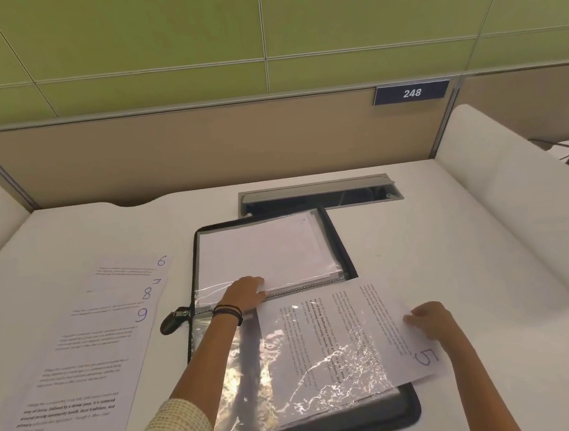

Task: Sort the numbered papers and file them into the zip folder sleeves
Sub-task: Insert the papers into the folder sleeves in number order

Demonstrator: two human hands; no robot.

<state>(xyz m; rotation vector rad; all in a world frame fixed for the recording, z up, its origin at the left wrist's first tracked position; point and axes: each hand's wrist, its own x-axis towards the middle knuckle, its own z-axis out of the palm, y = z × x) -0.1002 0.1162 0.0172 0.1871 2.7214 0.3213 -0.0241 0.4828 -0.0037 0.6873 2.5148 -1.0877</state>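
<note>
Green wall panels and a beige partition (201, 147) closed off the back of a white bench (450, 235), on which a black-edged zip folder (341, 244) lay opened flat. Its far half held a stack of filed white papers (262, 251), presumably the lower numbers already put away.

The left hand (245, 292) lay across the folder's spine with fingers fairly straight, pressing down. This seemingly pinned the crinkled clear plastic sleeve (257, 389) so it would not slide or buckle. The right hand (430, 319) pinched the outer edge of a white printed sheet marked 5 (355, 329). That sheet sat skewed over the near half, its left part under the shiny film and its numbered corner sticking out past the folder's right rim. It appeared to be going in sideways, pushed from the free edge.

A fanned row of white sheets numbered 6 to 9 (97, 334) waited on the bench left of the folder. They overlapped so that each number showed, probably to keep the order readable for later filing. A black zip pull (172, 323) rested just beside the folder's left edge.
</note>
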